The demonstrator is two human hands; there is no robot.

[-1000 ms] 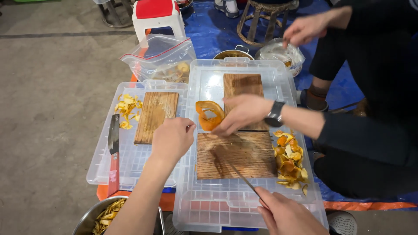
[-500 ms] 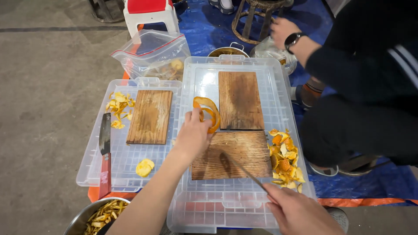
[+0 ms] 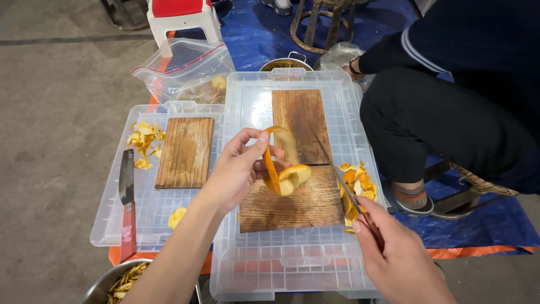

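Note:
My left hand (image 3: 239, 169) holds a curled strip of orange peel (image 3: 279, 164) up above the near wooden board (image 3: 292, 205). My right hand (image 3: 394, 253) grips a thin-bladed knife (image 3: 337, 174) at the lower right, its blade pointing up and away over the board's right side. Both boards, near and far (image 3: 299, 121), lie on an upturned clear plastic lid (image 3: 292, 264). A pile of orange peel pieces (image 3: 355, 183) sits just right of the near board.
A second clear lid (image 3: 112, 225) on the left carries another wooden board (image 3: 185, 151), peel scraps (image 3: 143, 143), one peel piece (image 3: 176, 217) and a red-handled cleaver (image 3: 127, 202). A metal bowl of peel strips (image 3: 121, 281) is near-left. A plastic bag (image 3: 183, 70), red stool (image 3: 183, 17) and seated person (image 3: 450, 107) surround.
The other person's hand left the peel and drew back to the right. My left hand moved from the left tray to the peel and lifted it off the board.

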